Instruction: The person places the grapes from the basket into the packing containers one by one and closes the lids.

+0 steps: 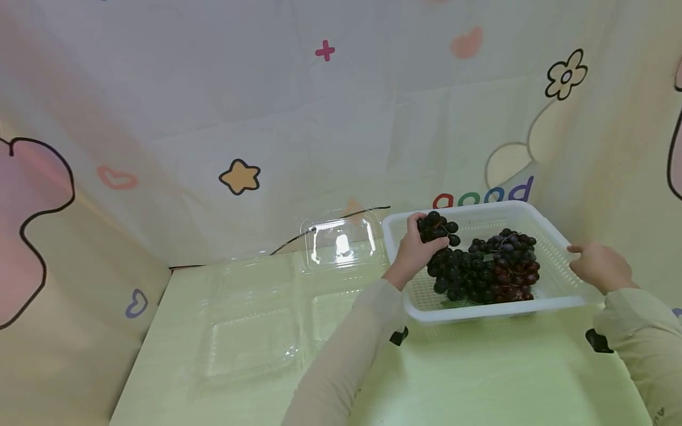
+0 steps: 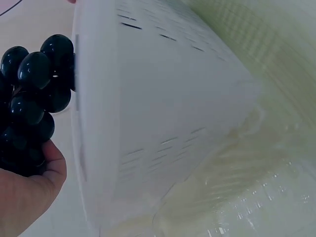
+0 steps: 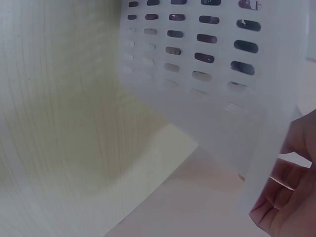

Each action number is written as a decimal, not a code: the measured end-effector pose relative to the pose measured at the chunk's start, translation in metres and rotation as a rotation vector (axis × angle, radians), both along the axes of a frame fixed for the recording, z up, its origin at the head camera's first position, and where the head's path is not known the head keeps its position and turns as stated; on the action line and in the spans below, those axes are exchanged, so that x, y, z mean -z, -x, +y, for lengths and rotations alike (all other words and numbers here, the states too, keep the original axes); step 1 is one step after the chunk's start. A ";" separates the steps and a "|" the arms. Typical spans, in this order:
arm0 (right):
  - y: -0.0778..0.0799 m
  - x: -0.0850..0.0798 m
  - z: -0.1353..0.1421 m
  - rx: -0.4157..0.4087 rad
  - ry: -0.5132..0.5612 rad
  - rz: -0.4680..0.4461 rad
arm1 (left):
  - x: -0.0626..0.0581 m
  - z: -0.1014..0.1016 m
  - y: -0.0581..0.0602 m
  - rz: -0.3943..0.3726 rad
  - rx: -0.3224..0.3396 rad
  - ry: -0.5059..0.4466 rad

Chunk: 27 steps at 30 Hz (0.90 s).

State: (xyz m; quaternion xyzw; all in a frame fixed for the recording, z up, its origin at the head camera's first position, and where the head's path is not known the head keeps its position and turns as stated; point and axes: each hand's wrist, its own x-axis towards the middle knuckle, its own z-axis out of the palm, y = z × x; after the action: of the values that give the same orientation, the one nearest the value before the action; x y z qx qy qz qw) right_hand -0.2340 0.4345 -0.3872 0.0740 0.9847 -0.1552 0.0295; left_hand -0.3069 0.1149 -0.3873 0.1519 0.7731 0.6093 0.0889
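Note:
A white plastic basket (image 1: 482,313) with slotted walls holds several bunches of dark and reddish grapes (image 1: 511,260). At its left end my left hand (image 1: 418,251) grips a bunch of black grapes (image 1: 438,228), thumb toward the basket's inside. The left wrist view shows these black grapes (image 2: 34,74) beside the rim, with the thumb against the lower ones. My right hand (image 1: 602,266) holds the right end of the basket by its rim. In the right wrist view, the fingers (image 3: 281,192) curl under that rim, and grapes show dark through the slots.
Clear plastic clamshell boxes (image 1: 253,343) lie opened on the pale green table (image 1: 479,378), left of the basket. One raised clear lid (image 1: 341,239) stands near the back. A patterned curtain (image 1: 298,118) hangs behind the table and along both sides.

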 end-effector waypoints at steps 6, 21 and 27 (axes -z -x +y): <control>-0.001 -0.001 0.000 -0.008 -0.003 -0.005 | -0.006 -0.004 0.001 -0.004 -0.010 -0.020; -0.002 0.001 0.005 -0.014 -0.021 0.010 | -0.023 -0.013 0.000 0.001 -0.011 -0.056; -0.003 0.000 0.006 -0.007 -0.017 0.002 | -0.025 -0.018 -0.002 0.008 0.006 -0.078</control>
State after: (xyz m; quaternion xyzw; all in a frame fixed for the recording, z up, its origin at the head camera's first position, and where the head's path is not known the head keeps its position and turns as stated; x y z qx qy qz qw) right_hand -0.2313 0.4408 -0.3872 0.0708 0.9863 -0.1466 0.0283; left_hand -0.3049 0.0971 -0.3619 0.1598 0.7488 0.6381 0.0818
